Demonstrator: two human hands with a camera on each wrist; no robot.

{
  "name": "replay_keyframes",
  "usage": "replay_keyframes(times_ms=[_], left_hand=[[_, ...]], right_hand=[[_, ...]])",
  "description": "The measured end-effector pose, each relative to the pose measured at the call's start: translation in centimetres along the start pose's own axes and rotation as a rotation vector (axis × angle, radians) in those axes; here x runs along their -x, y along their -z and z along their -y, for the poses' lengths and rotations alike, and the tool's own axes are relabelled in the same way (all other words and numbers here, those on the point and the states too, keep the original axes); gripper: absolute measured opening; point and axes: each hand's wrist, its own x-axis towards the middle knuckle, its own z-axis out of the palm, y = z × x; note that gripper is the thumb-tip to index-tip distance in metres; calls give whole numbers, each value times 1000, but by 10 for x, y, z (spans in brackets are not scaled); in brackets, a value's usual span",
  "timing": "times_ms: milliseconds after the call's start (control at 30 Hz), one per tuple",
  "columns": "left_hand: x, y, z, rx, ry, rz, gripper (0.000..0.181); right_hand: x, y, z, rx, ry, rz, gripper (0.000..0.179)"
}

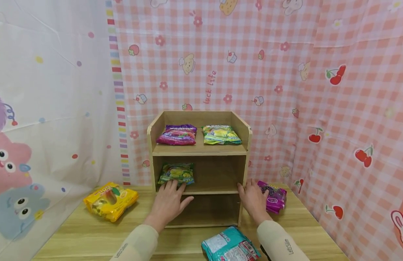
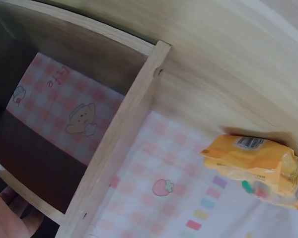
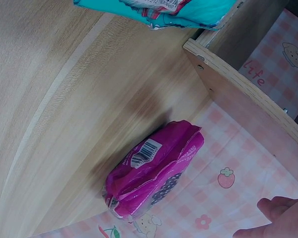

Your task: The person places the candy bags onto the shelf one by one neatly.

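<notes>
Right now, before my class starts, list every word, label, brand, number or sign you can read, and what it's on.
"luck life": pink curtain.
Right sleeve, left sleeve: lettering too small to read surely.
Yellow bag, purple bag, teal bag: print and barcode numbers too small or blurred.
Top-left bag, top-right bag, middle bag: print too blurred.

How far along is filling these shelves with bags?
Looks done: pink bag and yellow-green bag, on the top shelf. In hand, apparently: green bag on the middle shelf, left hand at its front edge. Likely remaining: yellow bag, purple bag and teal bag, on the table.
</notes>
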Motion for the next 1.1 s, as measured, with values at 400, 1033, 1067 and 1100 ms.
replay_keyframes(times_ms=[400,1033,1067,1100], left_hand=[[-7,6,-4,11,64,154,71],[-1,7,-4,1,52,49,60],[0,6,-3,5,48,31,59],[1,7,-2,5,45,12,57]], right_hand=[[-2,0,0,-5,6,6,67],[0,2,1,8,6,2,67],[1,2,1,9,6,4,67],[1,2,1,8,5,6,67]])
